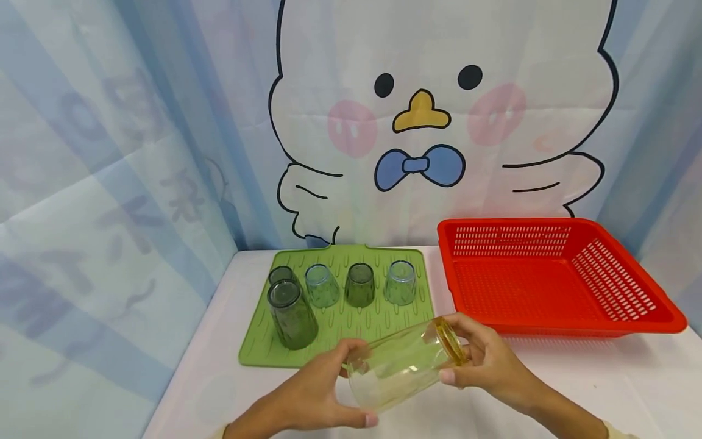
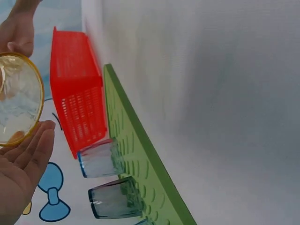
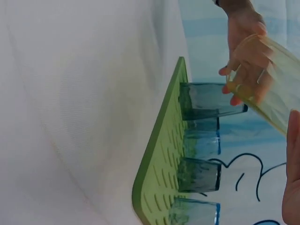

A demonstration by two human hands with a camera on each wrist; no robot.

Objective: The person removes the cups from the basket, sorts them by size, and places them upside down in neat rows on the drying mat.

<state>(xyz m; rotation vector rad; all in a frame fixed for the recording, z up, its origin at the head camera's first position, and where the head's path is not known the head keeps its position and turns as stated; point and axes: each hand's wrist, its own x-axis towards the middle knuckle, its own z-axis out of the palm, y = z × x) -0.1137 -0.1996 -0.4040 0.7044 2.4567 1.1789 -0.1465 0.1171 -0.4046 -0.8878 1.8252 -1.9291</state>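
Observation:
A tall pale-yellow drinking glass (image 1: 397, 369) is held tilted almost on its side above the front edge of a green drying mat (image 1: 255, 350). My left hand (image 1: 315, 390) grips its left, lower end, thumb underneath and fingers on the far side. At the thicker amber end, my right hand (image 1: 490, 366) holds it between thumb and fingers. On the mat stand a tall grey glass (image 1: 295, 323), a short grey glass (image 1: 281, 274) partly hidden behind it, and a row with a bluish glass (image 1: 322, 288), another grey glass (image 1: 359, 286) and another bluish glass (image 1: 400, 284).
To the right of the mat sits a red plastic basket (image 1: 510, 286) with slotted sides. A white cloth (image 1: 592, 378) covers the table. Behind everything hangs a printed curtain (image 1: 417, 207), and a blue-white curtain (image 1: 109, 244) closes off the left side.

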